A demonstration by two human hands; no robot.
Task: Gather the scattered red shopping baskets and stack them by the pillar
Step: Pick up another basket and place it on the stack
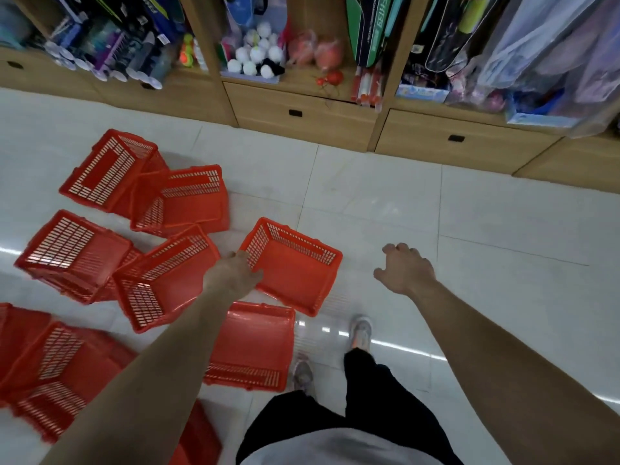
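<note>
Red plastic basket at centre of floor, other baskets toward left edge; likely light, stiff, best gripped by rim. Left hand on its rim corner, grip unclear; right hand loose, empty

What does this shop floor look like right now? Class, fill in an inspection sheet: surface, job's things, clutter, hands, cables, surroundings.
Surface: glossy white tiled floor.
Job's things: red baskets scattered at left, several tipped, not stacked.
Clutter: nothing seen.
Hands: left hand grips the rim of the middle basket; right hand loosely curled, holding nothing.
Cables: nothing seen.
Surroundings: wooden shelves of toys above drawers; no pillar in view.
</note>
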